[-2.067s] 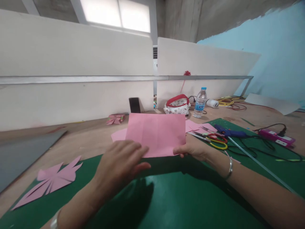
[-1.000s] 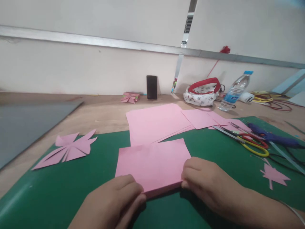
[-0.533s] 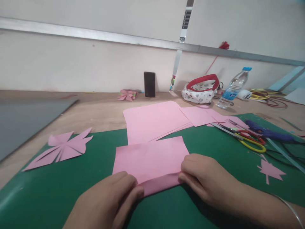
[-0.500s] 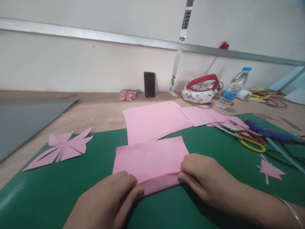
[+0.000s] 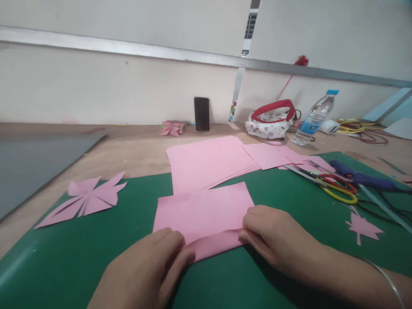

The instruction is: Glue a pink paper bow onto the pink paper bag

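Observation:
A sheet of pink paper [image 5: 202, 214] lies on the green mat [image 5: 135, 201] in front of me, its near edge turned up in a narrow strip. My left hand [image 5: 151, 262] pinches the left end of that strip between thumb and fingers. At the right end, my right hand [image 5: 270, 236] grips the folded edge the same way, fingers curled. Behind it is a stack of larger pink sheets [image 5: 206, 163]. A pink cut-paper flower shape [image 5: 90, 195] lies flat to the left of my left hand.
Right of my right hand lie scissors with yellow handles [image 5: 341, 195], a blue glue gun [image 5: 360, 176] and a small pink paper cutout [image 5: 363, 227]. Farther back stand a water bottle [image 5: 313, 122], a white pouch with red trim [image 5: 268, 124] and a phone [image 5: 201, 113]. A grey board [image 5: 38, 165] lies left.
Both hands keep their hold on the paper's folded edge and have barely moved. The whole view has shifted very slightly.

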Demonstrator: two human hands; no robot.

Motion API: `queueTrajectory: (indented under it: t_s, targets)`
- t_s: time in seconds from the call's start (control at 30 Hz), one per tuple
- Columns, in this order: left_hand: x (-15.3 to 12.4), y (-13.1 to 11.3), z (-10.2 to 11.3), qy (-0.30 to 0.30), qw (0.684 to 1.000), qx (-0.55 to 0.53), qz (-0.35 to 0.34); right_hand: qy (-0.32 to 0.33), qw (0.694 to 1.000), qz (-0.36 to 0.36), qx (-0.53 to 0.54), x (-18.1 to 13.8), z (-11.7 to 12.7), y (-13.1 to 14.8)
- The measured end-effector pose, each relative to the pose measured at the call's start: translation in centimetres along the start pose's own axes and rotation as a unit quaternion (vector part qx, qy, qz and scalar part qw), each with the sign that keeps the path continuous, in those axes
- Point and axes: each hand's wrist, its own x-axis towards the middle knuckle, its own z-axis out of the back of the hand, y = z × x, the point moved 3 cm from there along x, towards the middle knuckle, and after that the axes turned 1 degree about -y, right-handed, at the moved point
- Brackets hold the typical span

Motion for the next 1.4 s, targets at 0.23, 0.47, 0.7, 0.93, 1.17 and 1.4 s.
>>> queueTrajectory:
  t_s: [0.23, 0.47, 0.7, 0.93, 1.17, 1.4]
  targets:
    - [0.2, 0.7, -0.4, 0.048, 0.999, -0.004, 0.021, 0.005, 1.000, 0.000, 0.011, -0.1, 0.2, 0.0]
    - [0.3, 0.4, 0.0, 0.048, 0.998, -0.002, 0.036, 0.012, 0.999, -0.010, 0.040, 0.0, 0.4, -0.2]
    - [0.5, 0.4, -0.1, 0.043, 0.999, -0.003, 0.027, 0.016, 0.999, -0.002, 0.034, 0.1, 0.4, -0.2]
    - [0.4, 0.5, 0.0, 0.041, 0.999, -0.011, 0.028, 0.025, 0.998, -0.007, 0.048, 0.1, 0.5, 0.0]
    - [0.3, 0.4, 0.2, 0.038, 0.999, -0.024, 0.025, 0.024, 0.989, -0.046, 0.138, 0.0, 1.1, 0.2]
    - [0.5, 0.1, 0.3, 0.020, 0.999, -0.006, 0.036, 0.025, 0.992, -0.036, 0.120, 0.2, 0.9, 0.0]
